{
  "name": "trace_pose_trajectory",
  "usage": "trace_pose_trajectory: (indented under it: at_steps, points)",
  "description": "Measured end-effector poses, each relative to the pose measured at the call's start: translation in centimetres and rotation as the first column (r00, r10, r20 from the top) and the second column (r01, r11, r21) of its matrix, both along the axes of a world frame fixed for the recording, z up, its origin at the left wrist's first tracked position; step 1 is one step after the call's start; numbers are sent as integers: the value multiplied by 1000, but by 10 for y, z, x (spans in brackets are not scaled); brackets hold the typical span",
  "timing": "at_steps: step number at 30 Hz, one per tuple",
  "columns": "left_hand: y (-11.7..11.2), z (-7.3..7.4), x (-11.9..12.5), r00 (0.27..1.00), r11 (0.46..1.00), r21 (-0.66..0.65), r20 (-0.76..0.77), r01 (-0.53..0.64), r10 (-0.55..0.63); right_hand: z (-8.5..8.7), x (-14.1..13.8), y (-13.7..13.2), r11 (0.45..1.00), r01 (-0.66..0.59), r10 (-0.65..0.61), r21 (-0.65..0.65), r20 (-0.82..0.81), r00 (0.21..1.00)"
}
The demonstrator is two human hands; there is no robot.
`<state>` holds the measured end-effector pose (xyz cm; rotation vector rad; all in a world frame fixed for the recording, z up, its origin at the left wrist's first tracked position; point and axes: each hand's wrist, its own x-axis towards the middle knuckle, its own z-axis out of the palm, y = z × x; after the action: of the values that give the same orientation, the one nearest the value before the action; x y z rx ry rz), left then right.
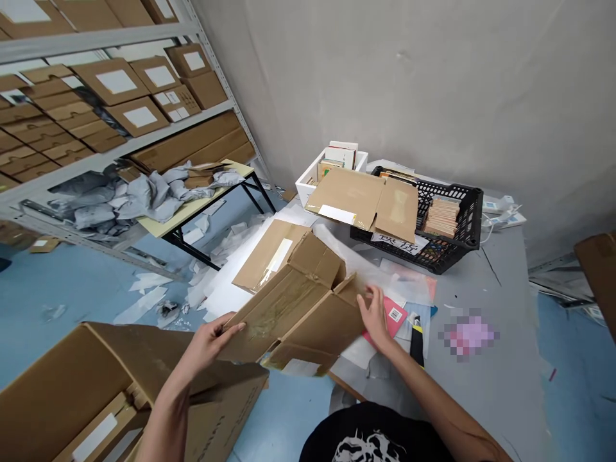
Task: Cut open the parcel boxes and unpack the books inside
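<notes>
An opened cardboard box (308,308), with tape along its panels, is tilted above the front of the table. My left hand (214,343) pinches its left edge, thumb on top. At its right end, my right hand (374,317) has bent fingers at the edge of a flap. Behind it lies another cardboard box (262,253) with a white label. Close to my right forearm are a pink item with a barcode (392,317) and a black and yellow utility knife (416,340).
A large open carton (231,404) holding smaller boxes stands at lower left. A black crate (452,218) and a white bin (308,186) hold books or cards, with flattened cardboard (346,196) across them. Grey parcels (154,199) cover a side table by shelves of boxes.
</notes>
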<state>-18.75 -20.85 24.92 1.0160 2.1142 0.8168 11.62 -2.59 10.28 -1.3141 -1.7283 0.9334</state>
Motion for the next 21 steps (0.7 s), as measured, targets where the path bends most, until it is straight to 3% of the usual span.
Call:
trace_pose_trajectory:
  at_steps: [2,4,7,9,12,15,21]
  points:
    - [-7,7,-4,999,1000,-9,-37,22,-23,9,-1,27,997,-47,47,65,1,999]
    - [-9,10,-9,998,1000,-5,-51,26,-27,16,-6,52,971,-227,227,82,7,974]
    - [-8,12,-14,995,997,12,-64,76,-75,18,-13,85,887,-462,460,28,43,887]
    - [-7,14,-15,989,992,17,-86,121,-119,13,-15,99,860,-508,510,-49,141,849]
    - [-7,16,-16,985,990,8,-110,138,-136,3,-16,109,865,-481,502,-144,286,817]
    - [-10,18,-21,989,993,-24,-86,119,-121,-6,-15,115,900,-403,436,-168,309,845]
    - [-31,27,-39,997,993,-110,61,-49,56,-19,25,142,967,-61,135,-249,295,946]
